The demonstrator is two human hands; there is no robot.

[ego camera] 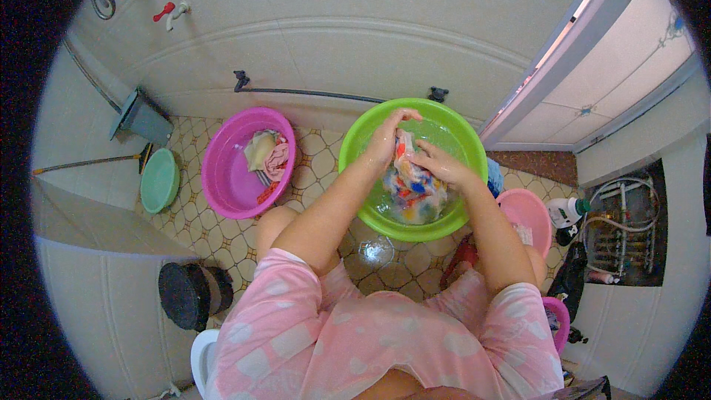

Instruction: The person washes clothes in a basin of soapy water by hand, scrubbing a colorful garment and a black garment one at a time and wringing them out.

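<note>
A large green plastic basin (414, 235) holds water and a wet cloth (416, 191) patterned in white, red, blue and yellow, partly lifted. My left hand (389, 136) is at the cloth's upper left side, its fingers curved and spread over the top; how firmly it touches the cloth cannot be told. From the right, my right hand (439, 161) grips the raised part of the cloth between thumb and fingers. Both hands are wet and above the basin. The cloth's lower part rests in the water.
To the left, a magenta basin (222, 178) contains several garments, with a small green basin (160, 180) beyond. On the right are a pink basin (522, 205) and a white bottle with a green cap (564, 211). A wall-mounted bar (316, 93) runs behind the basins.
</note>
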